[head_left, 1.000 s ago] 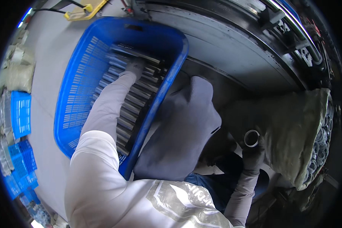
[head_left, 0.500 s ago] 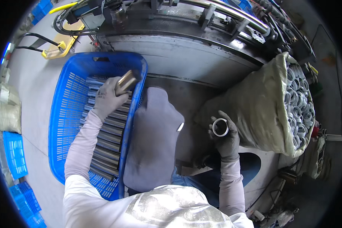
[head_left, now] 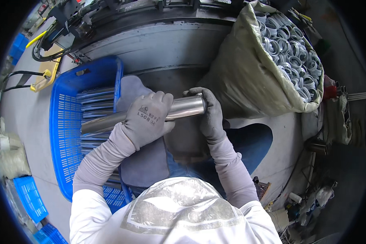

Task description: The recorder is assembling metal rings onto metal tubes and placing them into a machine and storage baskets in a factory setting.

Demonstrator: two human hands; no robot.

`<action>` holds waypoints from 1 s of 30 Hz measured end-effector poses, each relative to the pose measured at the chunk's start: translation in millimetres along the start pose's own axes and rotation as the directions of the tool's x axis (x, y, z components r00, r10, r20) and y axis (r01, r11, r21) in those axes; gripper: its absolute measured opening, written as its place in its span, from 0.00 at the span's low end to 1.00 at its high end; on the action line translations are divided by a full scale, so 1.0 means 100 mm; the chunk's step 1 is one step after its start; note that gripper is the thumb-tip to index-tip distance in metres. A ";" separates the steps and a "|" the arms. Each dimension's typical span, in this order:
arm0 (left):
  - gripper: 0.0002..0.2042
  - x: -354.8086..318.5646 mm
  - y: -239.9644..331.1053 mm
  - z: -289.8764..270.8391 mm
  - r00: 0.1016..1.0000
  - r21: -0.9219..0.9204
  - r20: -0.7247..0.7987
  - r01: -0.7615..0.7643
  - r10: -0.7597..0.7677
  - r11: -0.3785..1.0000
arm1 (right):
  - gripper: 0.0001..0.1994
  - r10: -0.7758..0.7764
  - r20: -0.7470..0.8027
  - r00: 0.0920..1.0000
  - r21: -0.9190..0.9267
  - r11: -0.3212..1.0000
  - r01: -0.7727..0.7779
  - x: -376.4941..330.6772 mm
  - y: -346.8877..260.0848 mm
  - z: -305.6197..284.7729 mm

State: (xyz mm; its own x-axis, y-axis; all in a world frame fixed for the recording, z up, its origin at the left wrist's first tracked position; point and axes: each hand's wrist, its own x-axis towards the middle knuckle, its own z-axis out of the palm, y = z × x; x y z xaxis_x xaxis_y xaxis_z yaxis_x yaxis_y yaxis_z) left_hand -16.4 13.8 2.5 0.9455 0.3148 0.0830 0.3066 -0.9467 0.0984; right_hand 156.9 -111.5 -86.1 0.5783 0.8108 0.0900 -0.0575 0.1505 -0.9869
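Note:
A shiny metal tube lies slantwise across the front of me, its left part over the blue basket. My left hand, in a grey glove, is wrapped round the tube near its middle. At the tube's right end, my gloved right hand is curled, with its fingers over the top and its palm against the end. The pale ring seen earlier in this hand is mostly hidden here, if it is still there. Several similar tubes lie side by side in the blue basket.
A large woven sack, full of grey rings, stands at the right. Between basket and legs is a grey padded cushion. Machinery runs along the far side. A yellow cart stands at far left.
My left hand has lifted a tube from the basket and brought it right. My right hand has moved up and left to the tube's end. The view has shifted toward the right.

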 end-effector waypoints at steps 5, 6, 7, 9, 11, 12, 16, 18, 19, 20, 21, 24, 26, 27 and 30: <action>0.24 0.08 0.08 0.04 1.000 0.030 0.015 -0.021 0.021 0.999 | 0.18 -0.200 -0.025 0.980 -0.199 0.961 0.191 -0.01 0.03 -0.07; 0.24 0.09 0.09 0.05 0.999 0.049 0.028 -0.023 0.022 0.999 | 0.18 -0.198 -0.025 0.980 -0.197 0.962 0.189 -0.01 -0.01 -0.05; 0.24 0.10 0.09 0.07 0.999 0.049 0.030 -0.022 0.021 0.999 | 0.18 -0.168 -0.058 0.984 -0.215 0.965 0.152 -0.03 -0.07 -0.01; 0.25 0.09 0.10 0.08 0.997 0.083 0.075 -0.005 -0.001 0.997 | 0.18 -0.136 -0.095 0.986 -0.228 0.967 0.111 -0.05 -0.10 0.06; 0.26 0.11 0.11 0.07 0.998 0.089 0.066 -0.016 0.010 0.996 | 0.18 -0.245 -0.089 0.965 -0.415 0.891 0.187 -0.05 -0.09 0.10; 0.26 0.12 0.13 0.06 0.998 0.095 0.054 -0.026 0.021 0.995 | 0.17 -0.320 -0.085 0.943 -0.473 0.846 0.245 -0.05 -0.10 0.14; 0.25 0.16 0.07 0.11 0.996 0.080 0.030 -0.081 0.079 0.993 | 0.14 -0.188 -0.206 0.960 -0.253 0.958 0.134 -0.04 0.16 0.18; 0.25 0.14 0.10 0.13 0.997 0.054 0.017 -0.073 0.072 0.996 | 0.14 -0.197 -0.215 0.957 -0.220 0.964 0.150 0.03 0.33 0.17; 0.25 0.14 0.17 0.10 0.994 0.049 0.000 -0.107 0.107 0.993 | 0.14 -0.214 -0.226 0.950 -0.232 0.959 0.161 0.04 0.32 0.11; 0.26 0.07 0.23 0.01 0.951 -0.043 -0.242 -0.207 0.190 0.977 | 0.13 -0.060 -0.277 0.959 -0.062 0.997 0.045 0.05 0.12 0.11; 0.27 0.00 0.28 -0.06 0.847 -0.107 -0.474 -0.327 0.240 0.939 | 0.13 -0.080 -0.298 0.951 -0.071 0.996 0.061 0.08 0.03 -0.01; 0.28 -0.49 0.20 0.01 0.993 -0.777 -0.097 -0.120 0.071 0.618 | 0.13 -0.592 -0.157 0.790 -0.753 0.590 0.292 0.02 -0.46 -0.22; 0.27 -0.54 -0.05 0.26 0.978 -0.854 -0.202 -0.149 -0.054 0.498 | 0.13 -0.590 -0.119 0.799 -0.708 0.614 0.349 0.02 -0.68 -0.32; 0.26 -0.48 -0.09 0.31 0.943 -0.914 -0.267 -0.183 -0.198 0.363 | 0.13 -0.577 -0.075 0.813 -0.654 0.644 0.397 0.04 -0.75 -0.38; 0.24 -0.14 -0.18 -0.10 0.728 -0.878 -0.379 -0.478 -0.571 -0.028 | 0.13 -0.566 0.013 0.824 -0.583 0.666 0.466 0.12 -1.03 -0.45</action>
State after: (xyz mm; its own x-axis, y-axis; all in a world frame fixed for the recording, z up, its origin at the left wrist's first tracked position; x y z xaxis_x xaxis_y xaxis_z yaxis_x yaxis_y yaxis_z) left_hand -35.8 27.4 9.4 0.4719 0.7956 0.3799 -0.5569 -0.0650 0.8280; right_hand 206.8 -142.4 10.3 0.4985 0.5908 0.6344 0.7055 0.1487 -0.6929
